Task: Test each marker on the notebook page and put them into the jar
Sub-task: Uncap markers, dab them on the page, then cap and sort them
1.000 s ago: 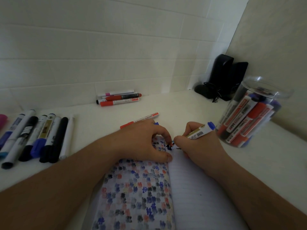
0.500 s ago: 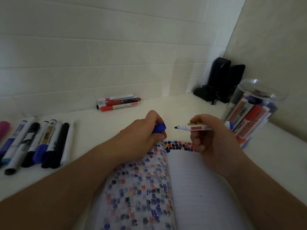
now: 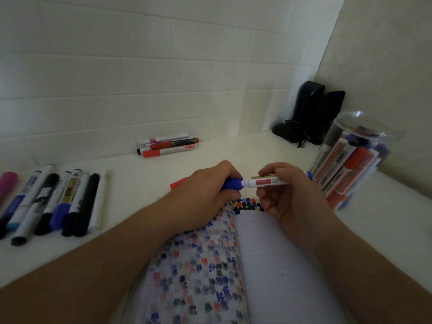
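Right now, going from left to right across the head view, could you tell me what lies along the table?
Row of markers → left hand → blue cap → marker in the right hand → jar.

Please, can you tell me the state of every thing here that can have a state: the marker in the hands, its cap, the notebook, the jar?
Marker: held level by the right hand, cap at its tip.
Blue cap: gripped by the left hand.
Notebook: lying open, colour marks on the left page.
Jar: upright, lidless, holding markers.
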The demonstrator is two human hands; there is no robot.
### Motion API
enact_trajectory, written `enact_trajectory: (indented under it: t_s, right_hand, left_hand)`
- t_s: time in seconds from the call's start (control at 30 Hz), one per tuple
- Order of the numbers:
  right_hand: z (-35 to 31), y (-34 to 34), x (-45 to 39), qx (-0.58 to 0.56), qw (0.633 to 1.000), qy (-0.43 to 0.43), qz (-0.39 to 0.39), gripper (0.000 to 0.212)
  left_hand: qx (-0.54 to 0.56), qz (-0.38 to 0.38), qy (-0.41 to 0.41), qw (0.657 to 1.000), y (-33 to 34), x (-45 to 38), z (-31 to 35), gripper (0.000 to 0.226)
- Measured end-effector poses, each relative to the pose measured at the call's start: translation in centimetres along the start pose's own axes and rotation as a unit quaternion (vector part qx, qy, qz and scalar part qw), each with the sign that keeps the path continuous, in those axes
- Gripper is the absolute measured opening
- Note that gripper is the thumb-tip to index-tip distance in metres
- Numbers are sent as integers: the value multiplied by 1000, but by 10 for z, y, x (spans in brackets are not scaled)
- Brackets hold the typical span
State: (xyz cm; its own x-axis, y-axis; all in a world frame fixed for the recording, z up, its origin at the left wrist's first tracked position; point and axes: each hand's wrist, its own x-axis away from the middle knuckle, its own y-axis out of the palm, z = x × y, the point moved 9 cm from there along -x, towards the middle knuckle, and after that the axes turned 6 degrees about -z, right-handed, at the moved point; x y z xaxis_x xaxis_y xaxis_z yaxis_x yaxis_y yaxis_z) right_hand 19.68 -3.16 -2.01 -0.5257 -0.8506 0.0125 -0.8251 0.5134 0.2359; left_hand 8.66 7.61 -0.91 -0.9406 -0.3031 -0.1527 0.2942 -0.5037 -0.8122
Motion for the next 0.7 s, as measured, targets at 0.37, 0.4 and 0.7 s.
enact_trajectory:
  t_s: [0.37,0.4,0.7]
  right_hand:
    - [-1,3,-1,33,999,-26,5,23]
    - [-1,4,-1,31,999,-30,4,22]
    - [1,7,-1,-3,999,-54,3,33]
  left_hand:
    - [-1,27,8,1000,-3,2,4,20]
    - [-4,33,9,999,-4,3,5,20]
    - [-77,77,32,994,-6,-3,19,17]
